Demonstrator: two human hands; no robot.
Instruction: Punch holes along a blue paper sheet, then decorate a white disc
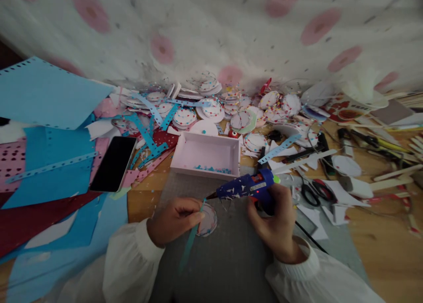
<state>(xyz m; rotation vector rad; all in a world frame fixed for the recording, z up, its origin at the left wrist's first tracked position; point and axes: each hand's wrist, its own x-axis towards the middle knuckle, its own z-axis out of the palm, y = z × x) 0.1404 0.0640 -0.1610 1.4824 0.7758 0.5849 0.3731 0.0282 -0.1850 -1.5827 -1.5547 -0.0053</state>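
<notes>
In the head view, my right hand (276, 223) is wrapped round a blue glue gun (243, 187) with bits of white stuck to its barrel. Its nozzle points left and meets, or nearly meets, the upper end of a narrow teal strip (191, 241). That strip is pinched between the thumb and fingers of my left hand (178, 219), its long end hanging toward me. Just beside those fingertips a small round white disc (208, 220) with a decorated rim lies on the grey mat (228, 259). My left hand partly covers the disc's left side.
A shallow white box (206, 155) with small blue bits stands beyond the glue gun. Many decorated discs (211, 109) are heaped behind it. A black phone (114, 164) lies among coloured sheets (59, 162) at left. Scissors (317, 192), paper scraps and tools crowd the right.
</notes>
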